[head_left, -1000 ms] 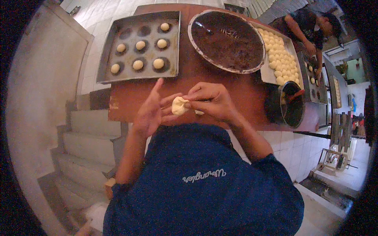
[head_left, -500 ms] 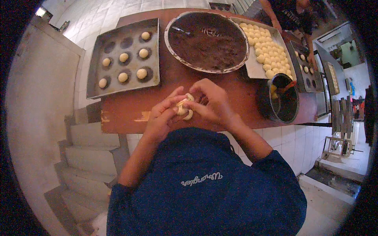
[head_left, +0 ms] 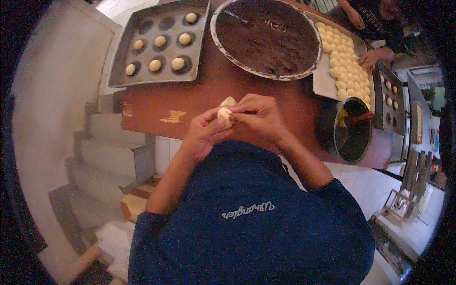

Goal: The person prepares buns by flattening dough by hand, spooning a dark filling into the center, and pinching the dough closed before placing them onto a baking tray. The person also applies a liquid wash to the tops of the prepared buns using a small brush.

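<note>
Above the table's front edge, a piece of pale dough (head_left: pixel 226 118) is held between my two hands. My left hand (head_left: pixel 205 133) cradles it from the left, its fingers curled round the underside. From the right, the thumb and fingertips of my right hand (head_left: pixel 260 116) pinch the dough's edge. Whether anything lies inside the dough is hidden by the fingers. Beyond my hands stands a wide bowl (head_left: pixel 214 45) of dark brown paste, with a metal utensil (head_left: pixel 236 17) in it. At the left is a metal baking tray (head_left: pixel 159 81) with several dough balls (head_left: pixel 178 64) over dark round marks.
A tray (head_left: pixel 323 78) packed with dough balls stands right of the bowl. Nearer is a black pot (head_left: pixel 327 128) with yellow contents and an orange-handled tool (head_left: pixel 365 117). A co-worker's hand (head_left: pixel 373 59) is at the packed tray, beside another dark tray (head_left: pixel 392 97). Steps (head_left: pixel 109 152) descend at left.
The dough, spread with loose flaps before, is now gathered more compactly between my fingers. The co-worker's hand has moved from the dark tray to the packed dough balls. The whole view has shifted.
</note>
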A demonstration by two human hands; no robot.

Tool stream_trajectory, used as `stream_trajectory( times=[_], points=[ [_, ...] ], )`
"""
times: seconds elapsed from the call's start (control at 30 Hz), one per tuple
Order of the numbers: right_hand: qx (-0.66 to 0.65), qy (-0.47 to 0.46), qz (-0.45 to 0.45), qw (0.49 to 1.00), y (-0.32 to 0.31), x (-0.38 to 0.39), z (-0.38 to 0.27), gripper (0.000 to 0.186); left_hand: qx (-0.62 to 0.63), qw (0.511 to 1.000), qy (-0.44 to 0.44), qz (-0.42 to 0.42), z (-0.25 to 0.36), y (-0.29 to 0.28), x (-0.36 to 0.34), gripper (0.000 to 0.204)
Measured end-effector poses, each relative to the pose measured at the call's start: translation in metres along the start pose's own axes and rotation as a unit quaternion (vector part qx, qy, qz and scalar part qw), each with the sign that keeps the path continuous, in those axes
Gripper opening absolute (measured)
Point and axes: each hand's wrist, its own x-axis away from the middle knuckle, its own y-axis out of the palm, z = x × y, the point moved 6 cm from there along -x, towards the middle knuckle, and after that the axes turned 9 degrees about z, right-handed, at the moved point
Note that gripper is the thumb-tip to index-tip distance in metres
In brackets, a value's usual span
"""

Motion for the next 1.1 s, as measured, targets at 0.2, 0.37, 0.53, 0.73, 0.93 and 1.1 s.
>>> stream_trajectory(
  times=[0.2,0.37,0.53,0.73,0.93,1.1],
  points=[
    [0.053,-0.036,0.060,0.996,0.013,-0.009,-0.011,0.030,-0.038,0.989,0.078,0.122,0.008,0.002,-0.009,0.046],
    [-0.342,0.282,0.183,0.877,0.032,-0.002,0.012,0.030,-0.068,0.980,0.175,0.068,0.043,0.029,-0.005,0.041],
    [-0.041,0.125,0.119,0.984,0.041,0.002,-0.001,0.031,-0.129,0.971,0.196,0.044,0.037,0.015,-0.037,0.021],
    [0.189,-0.066,0.165,0.966,0.036,-0.007,-0.063,0.048,-0.357,0.874,0.321,-0.075,0.043,-0.003,-0.040,0.027],
    [0.364,0.055,0.167,0.915,0.008,0.093,0.059,0.027,-0.569,0.766,0.296,0.047,0.059,-0.090,-0.048,0.050],
    [0.475,0.236,0.169,0.831,-0.061,0.091,0.135,0.039,-0.643,0.671,0.343,0.139,0.048,-0.183,-0.073,0.035]
  ],
)
